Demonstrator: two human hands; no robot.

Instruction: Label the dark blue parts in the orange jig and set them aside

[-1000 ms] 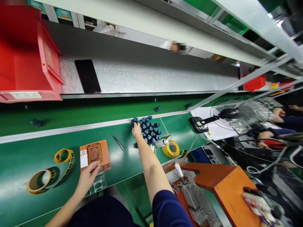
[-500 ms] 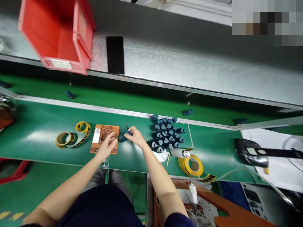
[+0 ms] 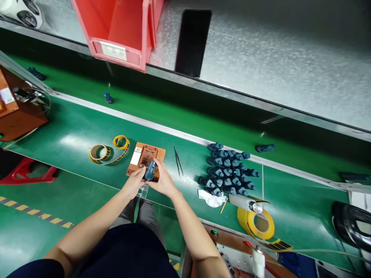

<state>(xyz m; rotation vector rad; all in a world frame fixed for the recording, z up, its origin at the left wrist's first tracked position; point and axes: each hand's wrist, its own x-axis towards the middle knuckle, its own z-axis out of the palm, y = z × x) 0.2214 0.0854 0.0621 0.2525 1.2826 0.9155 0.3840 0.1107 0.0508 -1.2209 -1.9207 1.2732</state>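
Note:
A dark blue-grey plastic part [image 3: 150, 171], stubby and knobbed in shape, is held between both hands over the front of an orange fixture block [image 3: 161, 152]. My left hand [image 3: 134, 183] grips its left side with closed fingers. On the other side, my right hand [image 3: 162, 180] has its fingers and thumb around the part. The block has a recessed middle and a white label; the hands hide its front edge. Black tweezers [image 3: 178, 162] lie on the green bench to the right of the block.
Several similar blue parts [image 3: 228, 172] stand in rows at right, near a white cloth [image 3: 211, 198] and a large yellow label roll [image 3: 269, 228]. Smaller label rolls [image 3: 93, 153] lie at left. Above, a metal shelf [image 3: 261, 58] carries a red bin [image 3: 136, 58] and a black phone [image 3: 193, 42].
The part has come from the bench right of the block to over its front, now in both hands. My left hand has closed on it. The tweezers lie on the bench. The view has shifted.

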